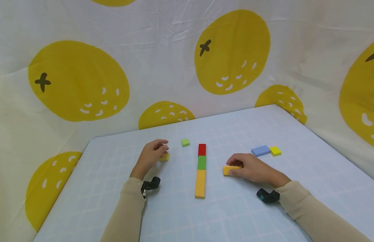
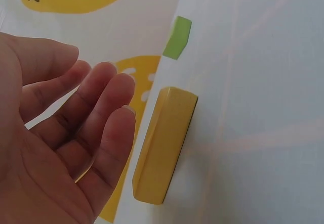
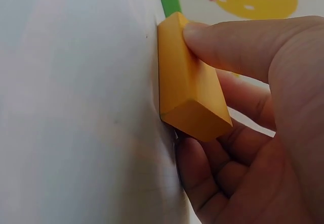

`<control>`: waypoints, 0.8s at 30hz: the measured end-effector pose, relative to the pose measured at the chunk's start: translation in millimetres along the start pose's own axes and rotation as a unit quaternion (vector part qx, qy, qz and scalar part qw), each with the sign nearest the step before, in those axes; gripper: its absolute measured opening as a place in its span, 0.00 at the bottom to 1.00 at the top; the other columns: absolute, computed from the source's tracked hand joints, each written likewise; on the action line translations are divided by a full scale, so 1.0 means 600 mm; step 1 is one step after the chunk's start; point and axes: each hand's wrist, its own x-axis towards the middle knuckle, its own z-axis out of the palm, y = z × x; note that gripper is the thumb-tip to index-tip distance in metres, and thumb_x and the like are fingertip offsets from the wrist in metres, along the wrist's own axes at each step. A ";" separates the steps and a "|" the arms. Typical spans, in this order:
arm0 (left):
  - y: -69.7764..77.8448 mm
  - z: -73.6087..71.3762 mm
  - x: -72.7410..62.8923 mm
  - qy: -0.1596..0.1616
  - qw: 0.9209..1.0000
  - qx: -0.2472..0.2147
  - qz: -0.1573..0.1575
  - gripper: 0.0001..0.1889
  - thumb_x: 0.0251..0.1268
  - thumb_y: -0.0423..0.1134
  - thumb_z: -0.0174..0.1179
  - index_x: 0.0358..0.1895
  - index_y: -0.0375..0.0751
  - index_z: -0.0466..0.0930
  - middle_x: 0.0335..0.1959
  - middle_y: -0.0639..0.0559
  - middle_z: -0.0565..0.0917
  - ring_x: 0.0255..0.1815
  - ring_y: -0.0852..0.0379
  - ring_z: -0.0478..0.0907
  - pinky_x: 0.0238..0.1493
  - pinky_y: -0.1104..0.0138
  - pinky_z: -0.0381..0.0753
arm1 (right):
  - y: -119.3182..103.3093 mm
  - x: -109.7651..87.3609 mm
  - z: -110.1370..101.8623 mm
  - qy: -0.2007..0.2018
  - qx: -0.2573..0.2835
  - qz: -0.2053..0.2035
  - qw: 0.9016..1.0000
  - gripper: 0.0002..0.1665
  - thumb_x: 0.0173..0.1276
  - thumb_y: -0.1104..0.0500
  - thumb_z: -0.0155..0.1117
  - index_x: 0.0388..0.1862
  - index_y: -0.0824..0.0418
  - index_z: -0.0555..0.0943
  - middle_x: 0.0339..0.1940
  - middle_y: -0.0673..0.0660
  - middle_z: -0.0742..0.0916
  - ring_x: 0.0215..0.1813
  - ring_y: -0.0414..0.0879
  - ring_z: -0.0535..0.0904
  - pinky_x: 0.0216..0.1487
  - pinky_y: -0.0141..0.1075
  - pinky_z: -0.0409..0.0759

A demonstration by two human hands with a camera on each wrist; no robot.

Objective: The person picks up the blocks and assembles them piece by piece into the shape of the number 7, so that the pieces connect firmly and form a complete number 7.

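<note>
My right hand (image 1: 248, 168) pinches an orange block (image 3: 190, 87) between thumb and fingers, at the table surface right of the row. My left hand (image 1: 151, 154) hovers beside a yellow block (image 2: 166, 145) with its fingers loosely bent and holds nothing; in the left wrist view a gap shows between fingertips and block. Between the hands runs a straight row: a red block (image 1: 202, 150) at the far end, a green block (image 1: 202, 162) in the middle and a long orange-yellow block (image 1: 200, 184) nearest me.
A small light green block (image 1: 185, 142) lies behind and left of the row. To the right, a blue block (image 1: 260, 151) touches a small bright yellow block (image 1: 275, 151). The pale table (image 1: 174, 222) meets a fruit-patterned cloth (image 1: 162, 67) at its back and sides.
</note>
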 end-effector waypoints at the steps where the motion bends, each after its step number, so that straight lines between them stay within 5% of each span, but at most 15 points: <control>1: -0.003 -0.002 -0.001 0.005 1.000 0.002 0.003 0.18 0.76 0.44 0.57 0.63 0.43 0.78 0.49 0.47 0.84 0.46 0.53 0.82 0.52 0.60 0.82 | 0.000 0.000 0.000 -0.001 -0.001 0.000 1.000 0.15 0.66 0.50 0.72 0.49 0.51 0.82 0.40 0.46 0.83 0.43 0.46 0.76 0.47 0.39 0.78; 12: -0.023 -0.033 -0.010 0.039 0.997 0.067 0.011 0.18 0.75 0.46 0.56 0.63 0.45 0.79 0.52 0.48 0.83 0.51 0.50 0.78 0.58 0.54 0.77 | 0.006 0.000 0.001 0.002 -0.006 0.002 1.000 0.17 0.66 0.47 0.71 0.50 0.50 0.82 0.40 0.46 0.83 0.44 0.46 0.76 0.46 0.39 0.78; 24: -0.046 -0.033 -0.020 0.035 0.996 0.078 -0.013 0.19 0.73 0.44 0.59 0.62 0.44 0.79 0.57 0.47 0.80 0.58 0.48 0.75 0.60 0.53 0.75 | 0.010 0.001 0.001 -0.005 0.003 0.002 1.000 0.18 0.66 0.46 0.71 0.50 0.51 0.82 0.39 0.47 0.82 0.43 0.46 0.76 0.44 0.37 0.77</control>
